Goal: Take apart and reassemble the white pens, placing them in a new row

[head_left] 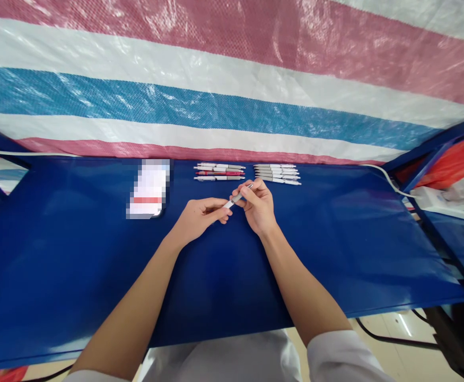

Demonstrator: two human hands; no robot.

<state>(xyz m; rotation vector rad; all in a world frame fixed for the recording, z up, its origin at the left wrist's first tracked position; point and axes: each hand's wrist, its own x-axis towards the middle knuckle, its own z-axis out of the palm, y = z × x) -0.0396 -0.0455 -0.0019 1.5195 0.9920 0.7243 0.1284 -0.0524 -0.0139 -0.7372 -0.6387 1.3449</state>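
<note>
A white pen with a grey grip [237,198] is held between my two hands above the blue table, slanting up to the right. My left hand [203,215] pinches its lower white end. Around the grey grip near the tip, the fingers of my right hand [259,206] are closed. Just beyond my hands lie two groups of pens side by side. The left group [219,172] has several white pens and a red one; the right group [277,173] holds several white and grey pens.
A phone-like object, blurred out [149,190], lies to the left on the blue table [335,249]. A striped plastic sheet [216,85] hangs along the back edge. At the right are a white power strip [450,204], a cable [386,178] and blue frame bars.
</note>
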